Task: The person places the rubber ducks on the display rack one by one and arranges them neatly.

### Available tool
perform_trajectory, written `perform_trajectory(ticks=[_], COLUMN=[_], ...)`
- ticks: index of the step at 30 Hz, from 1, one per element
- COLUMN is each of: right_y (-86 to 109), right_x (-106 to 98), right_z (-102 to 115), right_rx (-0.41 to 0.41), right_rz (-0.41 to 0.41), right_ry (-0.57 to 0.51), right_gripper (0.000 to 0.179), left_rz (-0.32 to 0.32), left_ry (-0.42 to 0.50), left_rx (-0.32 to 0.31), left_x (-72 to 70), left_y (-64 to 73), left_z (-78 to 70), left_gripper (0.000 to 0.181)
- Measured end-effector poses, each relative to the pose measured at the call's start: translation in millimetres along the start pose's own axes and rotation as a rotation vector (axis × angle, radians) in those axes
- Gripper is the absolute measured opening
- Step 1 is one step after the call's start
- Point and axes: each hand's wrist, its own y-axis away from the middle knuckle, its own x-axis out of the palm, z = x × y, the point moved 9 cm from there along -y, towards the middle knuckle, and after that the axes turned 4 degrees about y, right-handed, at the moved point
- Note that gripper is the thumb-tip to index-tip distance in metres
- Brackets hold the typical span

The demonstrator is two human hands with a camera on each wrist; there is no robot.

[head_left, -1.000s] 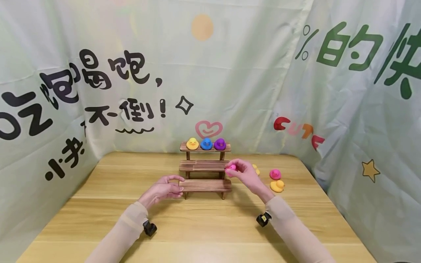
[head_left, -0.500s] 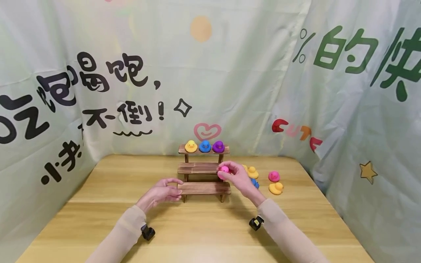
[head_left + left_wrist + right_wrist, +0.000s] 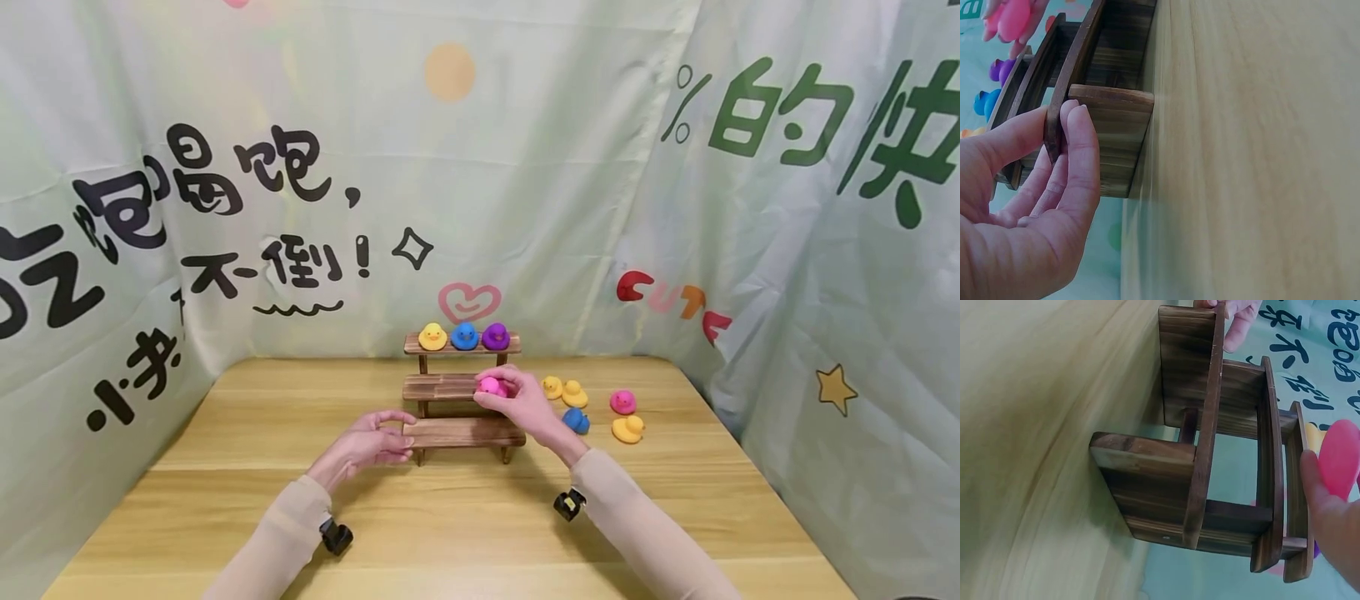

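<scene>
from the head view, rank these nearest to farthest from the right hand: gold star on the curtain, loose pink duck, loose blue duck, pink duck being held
1. Held pink duck: in the right hand
2. Loose blue duck: on the table, just to the hand's right
3. Loose pink duck: on the table, farther right
4. Gold star: on the right curtain

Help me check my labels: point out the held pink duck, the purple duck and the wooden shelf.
Held pink duck (image 3: pixel 491 387), head view: its visible middle.
Purple duck (image 3: pixel 495 341), head view: its body.
Wooden shelf (image 3: pixel 463 432), head view: its lowest board.
</scene>
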Motion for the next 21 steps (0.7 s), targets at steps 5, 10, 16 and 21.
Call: perform_trajectory(ticks=[5, 10, 16, 21], right_y=[-3.8, -3.6, -4.3, -9.1], right_x=[8, 10, 14, 24], right_z=[-1, 12, 39, 39], right_rx=[-0.008, -0.004, -0.040, -0.047], right_rz=[0.021, 0.020, 0.033, 0.058], right_ry=[0.014, 0.032, 0.053, 0.028], right_gripper=[0.039, 0.039, 0.036, 0.038], left_rz=[0.013, 0.015, -0.007, -0.019], left_ry=[-0.004, 0.000, -0.012, -0.024], left_rx=[-0.007, -0.012, -0.004, -0.013], left_x=[2.8, 3.9, 1.9, -0.1], left_y=[2.4, 1.5, -0.9, -0.4], left_z=[1.9, 0.6, -5.1, -1.7], left_gripper=[0.051, 0.049, 0.049, 0.049])
